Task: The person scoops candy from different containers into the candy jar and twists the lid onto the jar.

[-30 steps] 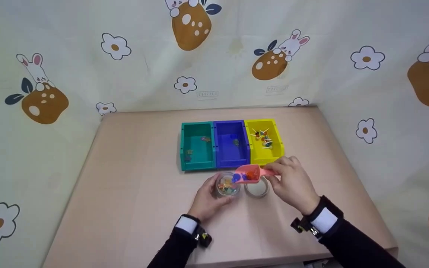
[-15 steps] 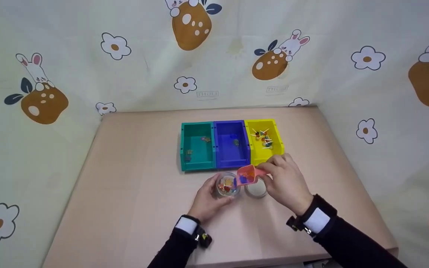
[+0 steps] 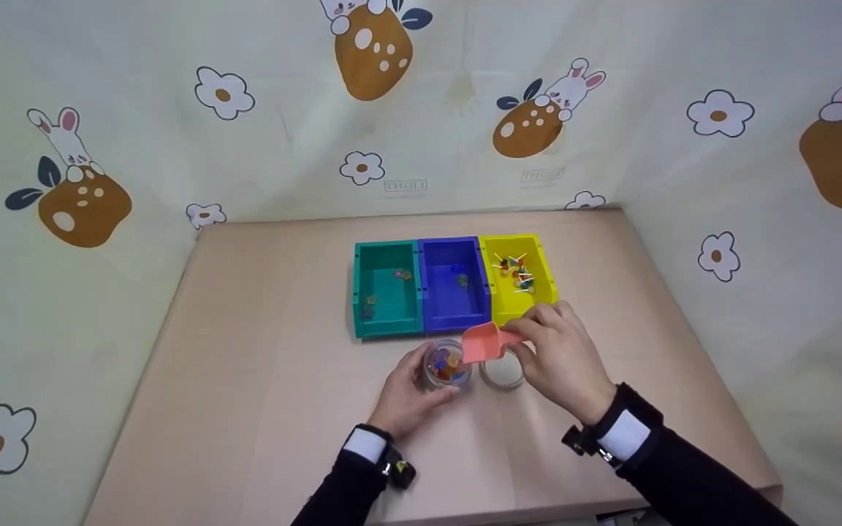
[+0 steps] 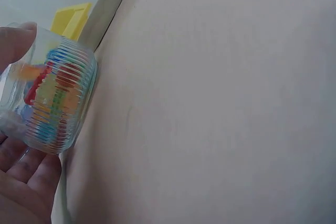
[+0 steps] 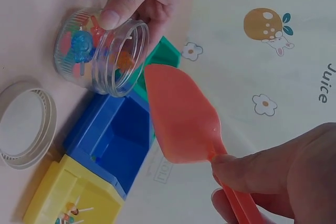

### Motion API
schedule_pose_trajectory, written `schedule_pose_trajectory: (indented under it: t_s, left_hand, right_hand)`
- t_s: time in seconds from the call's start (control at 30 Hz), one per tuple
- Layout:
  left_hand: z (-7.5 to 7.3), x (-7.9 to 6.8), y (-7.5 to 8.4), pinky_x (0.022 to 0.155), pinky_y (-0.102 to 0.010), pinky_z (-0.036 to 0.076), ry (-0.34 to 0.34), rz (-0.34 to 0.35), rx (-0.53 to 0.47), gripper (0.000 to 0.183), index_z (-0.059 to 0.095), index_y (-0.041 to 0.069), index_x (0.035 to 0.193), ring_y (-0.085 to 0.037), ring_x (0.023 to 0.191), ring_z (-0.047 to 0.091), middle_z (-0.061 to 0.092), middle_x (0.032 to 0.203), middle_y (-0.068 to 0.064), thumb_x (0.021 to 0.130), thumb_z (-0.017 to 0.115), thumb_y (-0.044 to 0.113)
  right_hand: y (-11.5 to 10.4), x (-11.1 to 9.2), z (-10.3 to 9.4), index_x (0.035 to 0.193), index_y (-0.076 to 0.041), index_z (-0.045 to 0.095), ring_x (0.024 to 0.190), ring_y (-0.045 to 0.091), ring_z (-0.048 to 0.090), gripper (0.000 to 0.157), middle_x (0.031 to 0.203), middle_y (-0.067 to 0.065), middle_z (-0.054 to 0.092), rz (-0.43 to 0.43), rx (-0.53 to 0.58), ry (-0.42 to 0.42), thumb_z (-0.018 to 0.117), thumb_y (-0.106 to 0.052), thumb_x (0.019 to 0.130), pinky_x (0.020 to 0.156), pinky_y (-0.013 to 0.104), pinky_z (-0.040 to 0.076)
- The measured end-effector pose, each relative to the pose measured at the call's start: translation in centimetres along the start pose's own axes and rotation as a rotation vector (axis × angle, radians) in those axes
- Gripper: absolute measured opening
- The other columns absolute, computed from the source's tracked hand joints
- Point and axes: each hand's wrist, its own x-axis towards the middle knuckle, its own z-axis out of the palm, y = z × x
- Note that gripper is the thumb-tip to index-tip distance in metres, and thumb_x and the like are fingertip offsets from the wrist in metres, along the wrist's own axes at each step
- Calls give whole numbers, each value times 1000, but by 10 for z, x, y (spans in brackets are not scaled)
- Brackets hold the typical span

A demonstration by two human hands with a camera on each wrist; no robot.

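My left hand (image 3: 408, 394) grips a clear ribbed jar (image 4: 58, 93) around its side, just in front of the bins. Colourful translucent pieces (image 5: 82, 45) lie inside it, several of them blue, red and orange. My right hand (image 3: 566, 358) pinches the handle of a coral-pink scoop (image 5: 184, 119). In the head view the scoop's front edge is at the jar's right rim, tipped toward the mouth, and its bowl looks bare. A round whitish lid (image 5: 23, 124) lies on the table beside the jar, partly behind the right hand in the head view.
Three joined bins stand behind the jar: a green bin (image 3: 392, 321) and a blue bin (image 3: 456, 321) with a few small pieces, and a yellow bin (image 3: 546, 256) with several white-sticked pieces. Patterned fabric walls (image 3: 282, 146) surround the table (image 3: 260, 365) on three sides.
The blue and orange pieces have gone from the scoop into the jar. The right hand has shifted slightly left and tilted the scoop; the left hand stays in place.
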Motion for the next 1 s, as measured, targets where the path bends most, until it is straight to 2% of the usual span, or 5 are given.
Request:
schedule_pose_trajectory:
  t_s: [0.47,0.67,0.77,0.87,1.0]
  left_hand:
    - [0,-2,-1,128,-57,42,9,20,20,91,49,4,162,-40,149,55,58,158,-20,86,94,23]
    - [-6,0,2,129,-60,39,-5,9,43,97,43,3,167,-44,156,47,50,167,-23,89,93,34]
    - [-11,1,5,130,-58,38,26,-17,20,88,41,5,169,-43,159,44,44,171,-21,99,82,40]
    - [-18,4,8,129,-56,41,100,-26,-13,74,42,6,168,-41,157,47,46,171,-18,108,70,38]
    - [-29,8,13,119,-55,52,207,-9,-13,66,43,7,168,-37,144,59,51,165,-16,110,66,30]
  right_hand:
    - [8,-8,6,113,-11,86,96,24,51,25,101,3,76,84,74,-4,93,-17,90,85,38,40]
    - [21,-9,9,112,-9,85,90,24,51,26,104,6,79,113,97,38,93,-17,89,80,36,39]
    - [27,-7,8,116,-7,84,91,25,53,29,105,9,79,140,115,58,92,-16,90,79,37,41]
    - [33,-4,7,120,-7,82,94,26,54,30,103,9,76,185,139,58,90,-16,92,79,38,43]
    - [39,0,5,120,-9,80,97,28,56,29,101,9,74,225,151,60,88,-19,95,83,41,44]
